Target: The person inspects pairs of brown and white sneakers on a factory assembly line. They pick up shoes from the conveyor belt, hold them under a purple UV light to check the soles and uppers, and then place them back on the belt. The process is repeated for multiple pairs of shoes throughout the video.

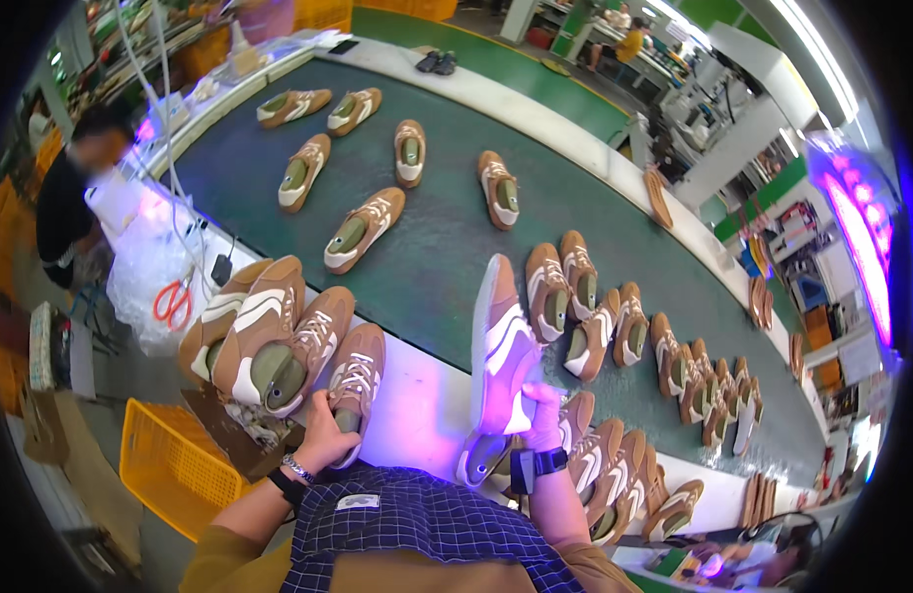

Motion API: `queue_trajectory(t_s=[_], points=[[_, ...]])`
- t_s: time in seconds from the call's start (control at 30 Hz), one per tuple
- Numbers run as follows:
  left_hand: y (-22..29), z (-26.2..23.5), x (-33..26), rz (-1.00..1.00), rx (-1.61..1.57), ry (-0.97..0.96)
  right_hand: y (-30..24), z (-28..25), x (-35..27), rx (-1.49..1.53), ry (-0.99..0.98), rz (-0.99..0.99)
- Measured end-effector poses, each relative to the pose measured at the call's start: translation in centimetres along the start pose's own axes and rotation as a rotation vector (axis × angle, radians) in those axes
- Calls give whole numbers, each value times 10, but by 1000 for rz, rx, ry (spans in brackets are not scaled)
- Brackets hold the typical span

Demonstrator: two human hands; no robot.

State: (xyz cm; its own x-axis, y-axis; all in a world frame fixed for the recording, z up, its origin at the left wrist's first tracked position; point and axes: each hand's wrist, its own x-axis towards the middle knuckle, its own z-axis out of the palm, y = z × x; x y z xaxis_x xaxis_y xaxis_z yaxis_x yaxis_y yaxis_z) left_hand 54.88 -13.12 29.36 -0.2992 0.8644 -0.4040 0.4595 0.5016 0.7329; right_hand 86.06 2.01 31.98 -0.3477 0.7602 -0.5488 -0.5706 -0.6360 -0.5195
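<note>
My left hand (327,435) is closed on the heel end of a brown sneaker (362,368) with white laces and a green shoe last inside; it stands upright on the white ledge. Held up on its side in my right hand (543,417) is another sneaker (506,341), toe pointing away, its pale sole edge facing left and purple light falling on it. My fingers wrap round its heel. Just left of my left hand, several like sneakers (269,321) are heaped together. Below the raised shoe, a dark last (483,458) shows in a shoe opening.
Ahead runs a dark green conveyor belt (447,287) carrying scattered sneakers (366,229). More sneakers (615,465) crowd the ledge at my right. A yellow crate (170,465), red-handled scissors (172,304) and a plastic bag (145,267) are at left. A person (76,198) sits far left.
</note>
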Motion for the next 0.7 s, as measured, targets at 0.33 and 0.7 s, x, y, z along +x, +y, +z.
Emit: queue_trajectory(t_s=[0.33, 0.7], points=[[145, 27, 27, 419, -590, -450, 15, 43, -89, -264, -55, -230], [179, 66, 2, 184, -1202, -849, 31, 12, -104, -123, -131, -376]])
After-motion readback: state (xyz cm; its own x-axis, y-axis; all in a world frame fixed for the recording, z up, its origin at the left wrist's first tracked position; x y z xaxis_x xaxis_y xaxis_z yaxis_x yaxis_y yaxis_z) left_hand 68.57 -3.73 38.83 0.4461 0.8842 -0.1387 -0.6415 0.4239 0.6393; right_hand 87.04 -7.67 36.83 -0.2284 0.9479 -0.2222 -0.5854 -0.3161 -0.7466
